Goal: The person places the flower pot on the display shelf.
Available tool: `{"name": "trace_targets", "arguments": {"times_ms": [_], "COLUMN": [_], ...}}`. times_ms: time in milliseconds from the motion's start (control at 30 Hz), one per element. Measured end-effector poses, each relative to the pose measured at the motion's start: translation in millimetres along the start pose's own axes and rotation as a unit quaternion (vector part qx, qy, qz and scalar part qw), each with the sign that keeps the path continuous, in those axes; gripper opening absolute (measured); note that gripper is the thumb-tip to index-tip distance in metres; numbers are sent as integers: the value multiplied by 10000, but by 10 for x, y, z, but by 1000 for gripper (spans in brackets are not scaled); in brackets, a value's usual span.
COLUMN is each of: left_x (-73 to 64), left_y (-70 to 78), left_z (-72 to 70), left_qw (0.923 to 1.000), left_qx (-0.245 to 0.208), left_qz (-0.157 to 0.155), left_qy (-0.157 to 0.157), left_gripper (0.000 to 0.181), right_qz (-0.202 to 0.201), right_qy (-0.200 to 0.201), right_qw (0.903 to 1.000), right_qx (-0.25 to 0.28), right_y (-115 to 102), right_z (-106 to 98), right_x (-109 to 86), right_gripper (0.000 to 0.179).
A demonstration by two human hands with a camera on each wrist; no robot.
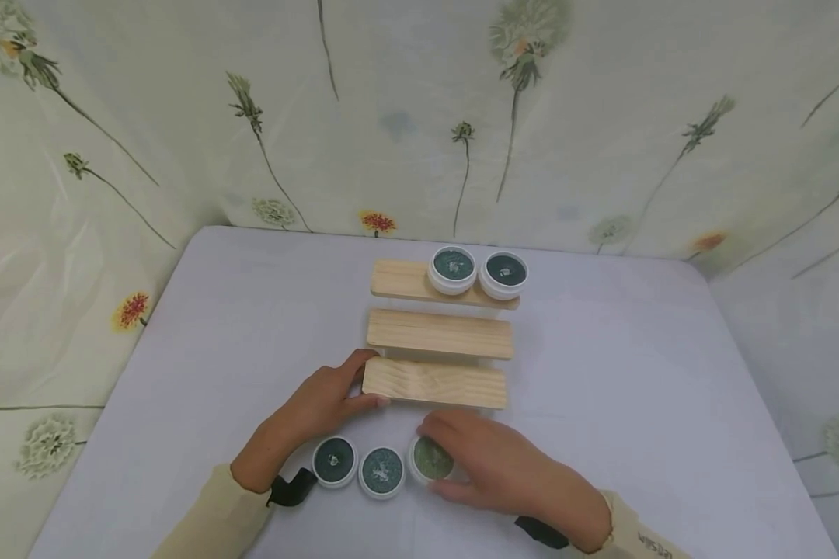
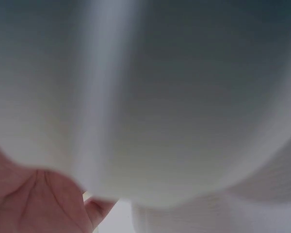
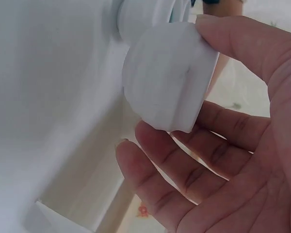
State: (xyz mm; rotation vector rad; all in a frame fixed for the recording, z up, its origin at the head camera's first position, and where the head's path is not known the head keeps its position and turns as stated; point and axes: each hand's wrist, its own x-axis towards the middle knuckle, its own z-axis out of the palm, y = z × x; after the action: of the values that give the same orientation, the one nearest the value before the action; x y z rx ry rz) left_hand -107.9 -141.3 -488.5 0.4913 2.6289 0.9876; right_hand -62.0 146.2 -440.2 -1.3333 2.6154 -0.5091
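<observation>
Three wooden slats rise like steps, seemingly one wooden stand [image 1: 439, 334]. At the left end of its nearest slat, my left hand [image 1: 325, 400] holds it, thumb along the front edge and fingers behind. My right hand [image 1: 492, 462] grips a white round jar with light green filling [image 1: 432, 458] by its sides; in the right wrist view this white jar [image 3: 167, 77] sits between thumb and fingers. Beside it stand a speckled teal jar [image 1: 382, 472] and a dark green jar [image 1: 335, 461]. Something blurred and close blocks most of the left wrist view.
On the stand's farthest slat sit two more white jars, one teal [image 1: 453, 269] and one dark [image 1: 504, 275]. A white cloth [image 1: 622, 388] covers the table. Behind it hangs a flower-printed curtain [image 1: 405, 155].
</observation>
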Motion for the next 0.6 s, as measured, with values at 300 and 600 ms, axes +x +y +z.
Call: {"name": "trace_targets", "arguments": {"times_ms": [300, 600], "left_x": [-10, 0], "left_y": [-1, 4], "left_z": [5, 5], "left_qw": [9999, 9999], "left_qx": [0, 20], "left_qz": [-137, -128], "left_qy": [-42, -30], "left_gripper": [69, 68], "right_qz": [-108, -180], "right_qy": [177, 239], "right_qw": [9998, 9993], "right_qx": [0, -204], "right_y": [-3, 11], "right_z": [-87, -221], "right_x": [39, 93], "right_gripper": [58, 61]}}
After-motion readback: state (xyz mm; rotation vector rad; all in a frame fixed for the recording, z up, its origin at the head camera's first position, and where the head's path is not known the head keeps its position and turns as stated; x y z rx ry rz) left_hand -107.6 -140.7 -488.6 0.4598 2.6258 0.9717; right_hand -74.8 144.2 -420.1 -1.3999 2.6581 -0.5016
